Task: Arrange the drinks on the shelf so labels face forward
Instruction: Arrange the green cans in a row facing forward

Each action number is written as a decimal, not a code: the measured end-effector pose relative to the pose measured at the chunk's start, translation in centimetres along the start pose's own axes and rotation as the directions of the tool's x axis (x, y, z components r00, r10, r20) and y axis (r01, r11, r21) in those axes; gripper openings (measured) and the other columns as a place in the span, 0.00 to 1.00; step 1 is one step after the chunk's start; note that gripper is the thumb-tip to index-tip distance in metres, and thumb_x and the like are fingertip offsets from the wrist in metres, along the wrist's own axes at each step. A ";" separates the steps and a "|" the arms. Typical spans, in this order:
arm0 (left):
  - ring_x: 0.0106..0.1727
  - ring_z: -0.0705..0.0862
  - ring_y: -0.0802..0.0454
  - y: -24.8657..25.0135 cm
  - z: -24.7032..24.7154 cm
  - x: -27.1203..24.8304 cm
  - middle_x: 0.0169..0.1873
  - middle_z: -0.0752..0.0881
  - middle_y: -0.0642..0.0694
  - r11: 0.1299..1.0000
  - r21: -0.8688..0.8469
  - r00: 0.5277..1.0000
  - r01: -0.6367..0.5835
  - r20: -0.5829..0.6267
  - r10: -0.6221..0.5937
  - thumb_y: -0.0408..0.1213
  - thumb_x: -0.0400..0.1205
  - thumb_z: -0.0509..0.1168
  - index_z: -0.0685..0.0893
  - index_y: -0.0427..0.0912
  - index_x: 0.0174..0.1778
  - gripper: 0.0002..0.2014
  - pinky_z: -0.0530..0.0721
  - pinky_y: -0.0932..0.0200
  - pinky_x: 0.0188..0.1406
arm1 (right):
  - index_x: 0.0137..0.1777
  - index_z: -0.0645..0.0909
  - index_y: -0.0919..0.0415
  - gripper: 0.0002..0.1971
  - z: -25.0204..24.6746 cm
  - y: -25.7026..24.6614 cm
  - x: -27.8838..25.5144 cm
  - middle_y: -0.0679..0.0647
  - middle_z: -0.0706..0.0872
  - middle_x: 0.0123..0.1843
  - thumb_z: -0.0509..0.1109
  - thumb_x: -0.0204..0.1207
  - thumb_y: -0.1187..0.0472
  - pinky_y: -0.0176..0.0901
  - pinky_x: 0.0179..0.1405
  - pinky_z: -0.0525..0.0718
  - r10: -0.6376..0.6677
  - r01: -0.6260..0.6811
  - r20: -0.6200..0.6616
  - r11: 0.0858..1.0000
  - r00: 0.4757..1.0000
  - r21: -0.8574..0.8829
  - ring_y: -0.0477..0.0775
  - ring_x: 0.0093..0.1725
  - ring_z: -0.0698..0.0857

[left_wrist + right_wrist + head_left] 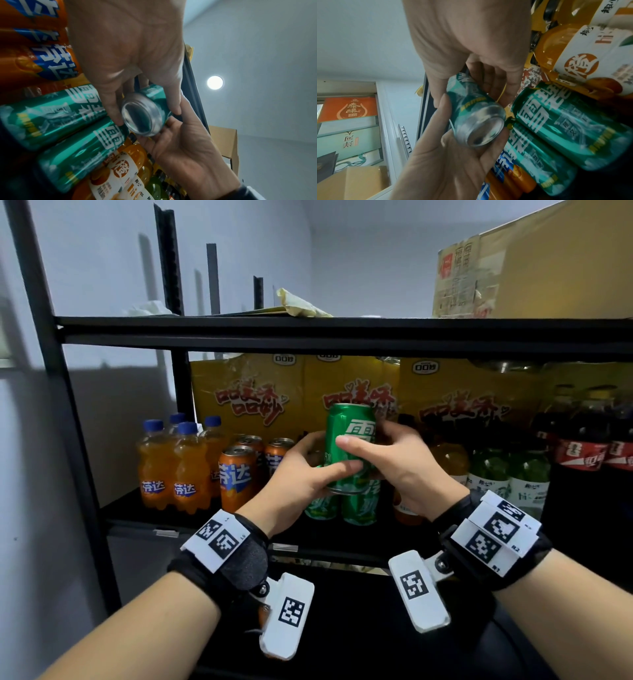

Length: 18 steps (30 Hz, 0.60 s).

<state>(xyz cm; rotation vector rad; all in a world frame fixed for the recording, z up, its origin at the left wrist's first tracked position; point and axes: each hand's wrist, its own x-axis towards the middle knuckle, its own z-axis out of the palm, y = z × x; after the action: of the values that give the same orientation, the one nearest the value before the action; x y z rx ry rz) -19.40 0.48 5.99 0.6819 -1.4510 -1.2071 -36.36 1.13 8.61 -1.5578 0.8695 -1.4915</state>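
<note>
I hold a green soda can upright in both hands, lifted above two more green cans that stand on the shelf. My left hand grips its lower part, thumb across the front. My right hand grips the upper part, thumb over the white label lettering that faces me. In the left wrist view the can's silver bottom shows between my left hand and my right hand. The right wrist view shows the can between my right hand and my left hand.
Orange soda bottles and orange cans stand to the left. Orange juice bottles, green tea bottles and cola bottles stand to the right. Yellow cartons fill the back. The upper shelf board is close overhead.
</note>
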 end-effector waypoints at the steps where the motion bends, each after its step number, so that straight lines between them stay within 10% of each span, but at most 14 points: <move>1: 0.61 0.92 0.46 -0.1 0.2 0.0 0.59 0.92 0.46 1.000 -0.001 1.000 0.002 0.000 -0.002 0.39 0.70 0.82 0.81 0.49 0.71 0.32 0.91 0.41 0.58 | 0.62 0.89 0.57 0.20 0.1 0.1 0.0 0.54 0.96 0.53 0.86 0.70 0.58 0.50 0.47 0.94 -0.010 0.011 -0.016 1.000 1.000 0.012 0.58 0.51 0.95; 11: 0.65 0.90 0.42 0.2 -0.5 -0.3 0.64 0.90 0.41 0.995 -0.018 0.992 0.094 0.090 -0.092 0.35 0.76 0.74 0.82 0.48 0.72 0.26 0.90 0.40 0.61 | 0.62 0.89 0.54 0.30 0.1 0.9 -0.3 0.50 0.96 0.53 0.88 0.61 0.44 0.51 0.51 0.93 -0.040 0.034 -0.067 0.996 0.997 -0.079 0.53 0.52 0.95; 18: 0.66 0.89 0.46 -0.1 -0.6 -0.2 0.66 0.89 0.46 0.996 -0.004 0.989 0.089 0.115 -0.088 0.40 0.75 0.78 0.80 0.55 0.73 0.30 0.89 0.41 0.64 | 0.57 0.91 0.60 0.15 0.3 0.3 -0.2 0.57 0.96 0.48 0.85 0.70 0.60 0.44 0.38 0.92 -0.016 0.018 -0.046 0.999 0.999 0.039 0.58 0.47 0.96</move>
<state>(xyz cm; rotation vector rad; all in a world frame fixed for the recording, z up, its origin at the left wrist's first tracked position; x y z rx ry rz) -18.82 0.39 5.74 0.6860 -1.5221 -1.3397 -36.09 1.16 8.24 -1.5112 0.8503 -1.5529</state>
